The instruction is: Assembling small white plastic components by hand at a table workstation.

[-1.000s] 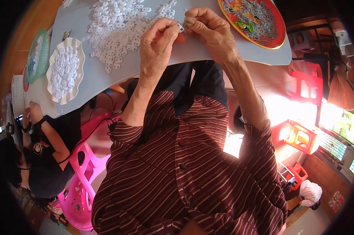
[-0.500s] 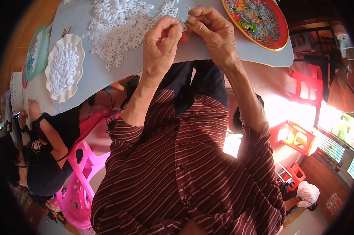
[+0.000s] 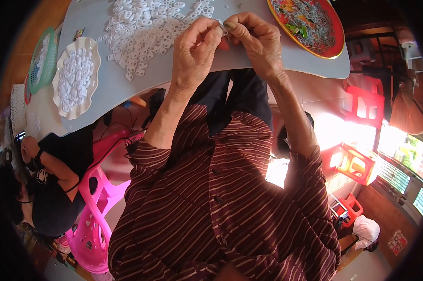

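Observation:
My left hand [image 3: 193,55] and my right hand [image 3: 262,46] meet over the near edge of the grey table [image 3: 188,77]. Thumb and fingers of both are pinched on a small white plastic piece [image 3: 224,32], mostly covered by my fingertips. Just beyond my left hand spreads a heap of small white plastic pieces with holes [image 3: 143,44]. To the right of my right hand lies a red plate with a gold rim [image 3: 332,50], holding many small grey metal-looking bits [image 3: 309,30] and a few green and orange scraps.
At the table's left stand a scalloped cream dish [image 3: 97,63] of white pieces and a green mesh basket [image 3: 51,63]. A person in black [image 3: 57,201] sits at the left by a pink chair [image 3: 92,234]. Red plastic stools [image 3: 366,105] stand on the right.
My hands stay pinched together, with the fingertips shifted slightly on the small white piece. At the left, the other person's hand has drawn back from the table edge toward a phone-like device.

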### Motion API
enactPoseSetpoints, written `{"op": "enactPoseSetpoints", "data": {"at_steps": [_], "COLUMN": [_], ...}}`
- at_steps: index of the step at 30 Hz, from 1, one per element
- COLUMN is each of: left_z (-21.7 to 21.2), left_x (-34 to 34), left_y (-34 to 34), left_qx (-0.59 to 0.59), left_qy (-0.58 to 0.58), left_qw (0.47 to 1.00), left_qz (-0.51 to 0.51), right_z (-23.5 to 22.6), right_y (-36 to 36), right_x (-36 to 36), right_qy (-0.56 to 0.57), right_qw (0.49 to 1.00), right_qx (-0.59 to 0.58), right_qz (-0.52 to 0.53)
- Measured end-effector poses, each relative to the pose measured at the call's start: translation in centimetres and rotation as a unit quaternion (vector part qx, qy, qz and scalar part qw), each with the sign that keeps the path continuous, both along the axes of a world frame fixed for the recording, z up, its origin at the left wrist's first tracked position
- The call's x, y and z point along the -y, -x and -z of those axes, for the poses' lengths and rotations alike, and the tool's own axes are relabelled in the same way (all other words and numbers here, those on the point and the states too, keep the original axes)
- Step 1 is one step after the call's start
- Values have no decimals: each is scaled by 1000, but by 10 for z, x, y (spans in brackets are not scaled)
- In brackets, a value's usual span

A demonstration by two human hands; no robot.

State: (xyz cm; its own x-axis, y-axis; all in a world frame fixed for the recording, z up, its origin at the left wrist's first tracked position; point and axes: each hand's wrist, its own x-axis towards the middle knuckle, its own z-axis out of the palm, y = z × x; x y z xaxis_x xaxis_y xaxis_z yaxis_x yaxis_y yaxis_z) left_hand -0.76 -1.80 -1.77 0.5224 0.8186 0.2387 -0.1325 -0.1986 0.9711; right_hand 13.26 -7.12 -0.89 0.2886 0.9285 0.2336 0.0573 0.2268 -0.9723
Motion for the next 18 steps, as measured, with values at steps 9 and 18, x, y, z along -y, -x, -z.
{"op": "enactPoseSetpoints", "data": {"at_steps": [9,18], "left_z": [-3,0], "left_x": [5,2], "left_y": [-3,-2], "left_qx": [12,37], "left_qy": [-39,-15], "left_qw": [999,999], "left_qz": [-32,-35], "right_z": [-3,-10], "right_y": [3,-1], "right_x": [0,0], "right_qy": [20,12], "right_qw": [990,999], "right_qx": [121,38], "right_qz": [69,12]}}
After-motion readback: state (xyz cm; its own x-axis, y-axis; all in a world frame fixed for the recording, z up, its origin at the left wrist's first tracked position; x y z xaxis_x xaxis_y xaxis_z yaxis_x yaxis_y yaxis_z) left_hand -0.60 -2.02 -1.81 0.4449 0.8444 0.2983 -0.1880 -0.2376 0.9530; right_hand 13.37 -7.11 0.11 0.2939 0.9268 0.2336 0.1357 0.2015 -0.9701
